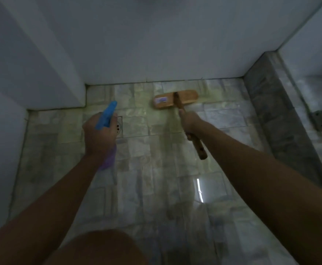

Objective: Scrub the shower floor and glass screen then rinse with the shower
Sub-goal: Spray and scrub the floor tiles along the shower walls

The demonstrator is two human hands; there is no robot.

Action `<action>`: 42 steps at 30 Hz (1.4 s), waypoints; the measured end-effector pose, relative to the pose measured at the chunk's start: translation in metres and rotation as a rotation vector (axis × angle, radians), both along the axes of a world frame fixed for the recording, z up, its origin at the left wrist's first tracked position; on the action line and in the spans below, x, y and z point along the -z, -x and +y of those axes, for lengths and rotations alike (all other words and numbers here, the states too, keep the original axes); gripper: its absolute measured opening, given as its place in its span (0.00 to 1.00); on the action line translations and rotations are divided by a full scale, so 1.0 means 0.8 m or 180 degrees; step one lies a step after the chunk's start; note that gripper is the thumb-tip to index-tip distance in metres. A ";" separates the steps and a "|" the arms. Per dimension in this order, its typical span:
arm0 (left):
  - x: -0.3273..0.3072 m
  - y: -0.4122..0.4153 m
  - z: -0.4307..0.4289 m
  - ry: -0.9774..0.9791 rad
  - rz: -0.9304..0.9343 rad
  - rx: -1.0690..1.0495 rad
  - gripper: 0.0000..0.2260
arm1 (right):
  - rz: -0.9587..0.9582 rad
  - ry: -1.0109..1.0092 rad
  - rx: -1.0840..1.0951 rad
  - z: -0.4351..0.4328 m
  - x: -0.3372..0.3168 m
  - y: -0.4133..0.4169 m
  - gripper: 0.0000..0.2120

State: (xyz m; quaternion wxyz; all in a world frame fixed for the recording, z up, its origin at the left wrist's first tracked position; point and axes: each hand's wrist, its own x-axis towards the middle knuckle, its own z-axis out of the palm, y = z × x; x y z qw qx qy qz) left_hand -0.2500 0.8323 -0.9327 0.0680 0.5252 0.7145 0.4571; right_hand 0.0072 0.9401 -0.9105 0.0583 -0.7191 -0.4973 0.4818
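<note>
My right hand [189,121] grips the wooden handle of a scrubbing brush [175,99]. The brush's flat wooden head rests on the tiled shower floor [156,159] close to the back wall. My left hand [98,135] holds a spray bottle [107,116] with a blue trigger head that points forward and a purple body showing below my wrist. The bottle hangs above the floor drain [119,128], which my hand partly hides. A greenish wet film lies on the tiles around the brush.
White walls [156,44] close the stall at the back and left. A raised grey stone curb [276,115] runs along the right, with a glass screen and its metal hinge [320,121] beyond it. My knee [103,247] shows at the bottom edge.
</note>
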 end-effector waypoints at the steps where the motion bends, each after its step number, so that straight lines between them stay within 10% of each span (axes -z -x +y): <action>1: 0.002 0.001 0.001 0.0052 -0.0017 -0.0080 0.15 | 0.0056 0.0097 -0.0362 -0.019 0.002 0.027 0.21; 18: -0.015 0.103 -0.249 0.1136 -0.0609 -0.1197 0.17 | -0.0211 -0.0014 -0.1236 -0.007 -0.007 0.149 0.24; 29: -0.038 0.096 -0.415 0.1148 -0.0555 -0.1986 0.23 | -0.0476 0.0221 -0.3862 -0.289 -0.021 0.269 0.28; 38: -0.034 0.077 -0.556 0.0556 -0.0951 -0.2491 0.21 | -0.0485 -0.0013 -0.3307 -0.285 -0.023 0.339 0.28; 42: -0.016 0.057 -0.593 0.0304 -0.0697 -0.2638 0.21 | -0.0716 0.0025 -0.4093 -0.353 -0.004 0.292 0.26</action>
